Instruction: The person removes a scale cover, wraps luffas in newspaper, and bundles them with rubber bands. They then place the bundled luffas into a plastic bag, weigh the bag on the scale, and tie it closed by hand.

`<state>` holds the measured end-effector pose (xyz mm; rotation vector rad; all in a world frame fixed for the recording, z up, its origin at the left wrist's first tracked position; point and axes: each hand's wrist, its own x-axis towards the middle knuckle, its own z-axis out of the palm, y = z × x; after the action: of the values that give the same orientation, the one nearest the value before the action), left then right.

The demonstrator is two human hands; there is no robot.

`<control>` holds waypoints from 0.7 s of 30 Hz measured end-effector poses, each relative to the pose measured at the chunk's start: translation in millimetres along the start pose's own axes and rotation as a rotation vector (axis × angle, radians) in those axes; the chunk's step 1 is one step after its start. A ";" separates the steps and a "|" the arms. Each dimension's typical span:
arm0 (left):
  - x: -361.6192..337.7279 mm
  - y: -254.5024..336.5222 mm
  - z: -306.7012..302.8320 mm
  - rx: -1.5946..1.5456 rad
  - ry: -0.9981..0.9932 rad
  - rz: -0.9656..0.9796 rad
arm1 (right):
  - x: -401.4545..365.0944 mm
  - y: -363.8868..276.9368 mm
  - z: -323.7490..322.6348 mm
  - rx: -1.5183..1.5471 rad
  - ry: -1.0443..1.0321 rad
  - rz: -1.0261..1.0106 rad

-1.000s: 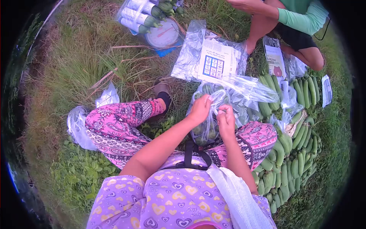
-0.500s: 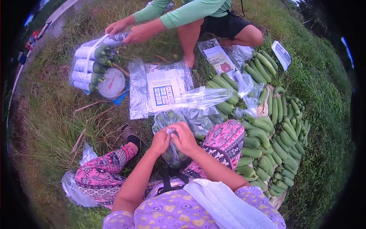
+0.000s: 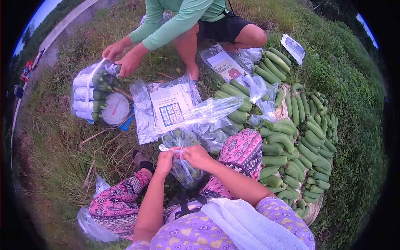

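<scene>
A clear plastic bag (image 3: pixel 185 168) of green vegetables stands upright between my legs, its top gathered. My left hand (image 3: pixel 165 160) pinches the twisted plastic at its left, beside a white loop of the bag. At the right of the same gathered top, my right hand (image 3: pixel 196 156) has its fingers closed on the plastic. Just beyond the bag lie printed paper sheets (image 3: pixel 171 106) on flat plastic bags, with loose clear plastic (image 3: pixel 212 114) spread to their right.
A co-worker in green sleeves (image 3: pixel 177 31) holds a bag of wrapped vegetables (image 3: pixel 85 93) over a round dial scale (image 3: pixel 116 109) at the upper left. Many long green gourds (image 3: pixel 308 146) lie in rows at the right. Another printed sheet (image 3: pixel 293 48) rests behind them.
My hands have drawn slightly apart, and a white loop of plastic now shows by my left hand. The co-worker's right-side hand has moved onto the wrapped vegetables. The whole view has shifted.
</scene>
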<state>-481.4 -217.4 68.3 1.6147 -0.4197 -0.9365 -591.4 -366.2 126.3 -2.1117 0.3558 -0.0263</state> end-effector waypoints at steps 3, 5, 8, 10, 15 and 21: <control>-6.2 1.8 -6.6 0.039 -0.076 -0.012 | -17.4 -0.1 6.2 -0.012 -0.139 -0.057; -10.0 -6.0 -2.1 0.016 -0.063 0.071 | -21.4 5.3 5.9 -0.191 -0.228 -0.182; -18.6 20.7 2.4 0.323 -0.010 0.156 | 1.4 -2.0 -36.0 -0.443 -0.578 -0.119; -23.6 36.6 3.5 0.561 0.013 0.288 | 16.1 4.4 -43.6 -0.374 -0.530 -0.139; -24.4 51.9 5.5 0.884 0.073 0.510 | 61.3 40.2 4.0 0.418 -0.387 -0.093; -23.8 46.7 12.5 0.889 0.195 0.426 | 51.4 44.9 17.6 0.019 -0.176 -0.314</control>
<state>-495.5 -221.3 120.1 2.2477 -1.0949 -0.2436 -550.2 -387.5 73.1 -2.1137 -0.0824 -0.0273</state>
